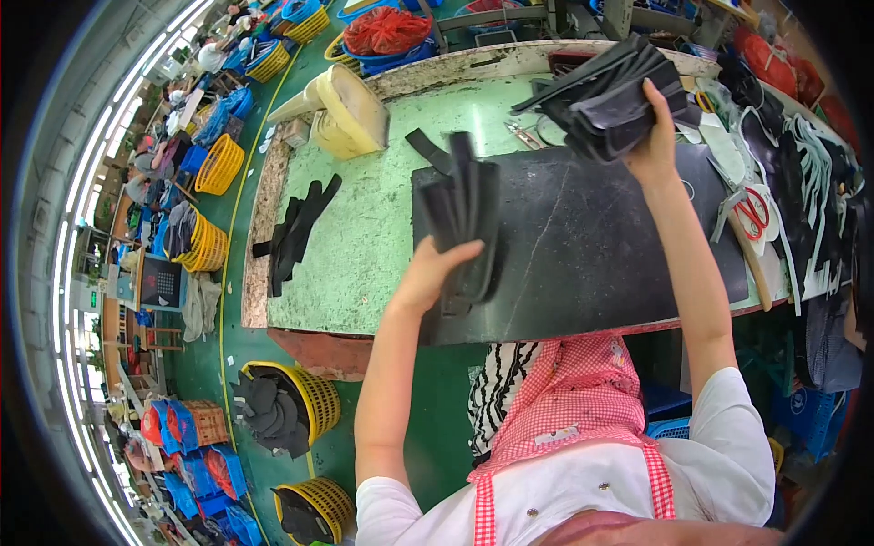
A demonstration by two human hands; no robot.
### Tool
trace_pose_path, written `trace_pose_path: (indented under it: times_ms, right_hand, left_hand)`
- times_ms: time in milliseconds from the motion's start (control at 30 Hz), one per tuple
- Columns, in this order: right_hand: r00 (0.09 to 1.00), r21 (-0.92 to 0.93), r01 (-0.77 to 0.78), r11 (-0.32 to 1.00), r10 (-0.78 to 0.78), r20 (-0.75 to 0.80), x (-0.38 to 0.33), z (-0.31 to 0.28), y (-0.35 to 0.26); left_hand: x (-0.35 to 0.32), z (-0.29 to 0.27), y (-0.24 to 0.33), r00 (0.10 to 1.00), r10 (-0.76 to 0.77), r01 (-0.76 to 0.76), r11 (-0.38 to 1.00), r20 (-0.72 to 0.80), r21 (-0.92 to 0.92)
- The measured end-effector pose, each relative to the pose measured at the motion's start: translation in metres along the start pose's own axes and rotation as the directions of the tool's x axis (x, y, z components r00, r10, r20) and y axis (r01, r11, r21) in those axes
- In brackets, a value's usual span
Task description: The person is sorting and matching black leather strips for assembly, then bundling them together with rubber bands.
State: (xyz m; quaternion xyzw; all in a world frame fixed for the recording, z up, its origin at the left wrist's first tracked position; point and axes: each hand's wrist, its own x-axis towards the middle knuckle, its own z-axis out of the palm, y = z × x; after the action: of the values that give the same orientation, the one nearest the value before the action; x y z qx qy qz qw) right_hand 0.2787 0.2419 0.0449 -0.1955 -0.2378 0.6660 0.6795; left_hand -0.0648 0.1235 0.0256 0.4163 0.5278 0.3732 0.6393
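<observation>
My left hand [432,273] is closed on a bundle of black strips [464,214], held upright over the left part of a dark cutting mat [583,237]. Part of that bundle is smeared by motion. Farther right and higher, my right hand [654,146] grips a thicker stack of black pieces [619,100] above the mat's far edge. One loose black strip [428,150] lies beyond the mat's far left corner. More black strips [299,232] lie in a loose pile at the left of the green tabletop [364,218].
A yellowish container [350,109] stands at the table's back left. Red-handled scissors [753,214] and a wooden-handled tool [748,259] lie at the right, beside hanging pale strips [810,164]. Below the table's left end is a yellow basket [314,400] of dark pieces.
</observation>
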Motion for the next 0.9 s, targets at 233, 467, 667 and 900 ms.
trace_pose_path:
  times_ms: [233,467,667,900]
  right_hand:
    - [0.968,-0.119,-0.237,0.964,0.245,0.059,-0.016,-0.003,0.020]
    - [0.849,-0.388,-0.456,0.801,0.522,0.079,-0.030,0.033,0.058]
    - [0.895,-0.618,-0.123,0.776,0.355,0.269,-0.037,0.065,0.050]
    - [0.804,-0.826,0.094,0.556,0.448,0.392,-0.035,0.058,0.078]
  left_hand:
    - [0.037,-0.019,0.021,0.966,0.236,-0.249,0.959,-0.108,-0.134]
    - [0.057,0.031,0.020,0.977,0.214,-0.208,0.956,0.008,-0.207]
    - [0.086,0.030,0.017,0.916,0.401,-0.384,0.850,-0.029,-0.360]
    - [0.098,0.004,-0.011,0.831,0.556,-0.555,0.831,0.022,-0.039]
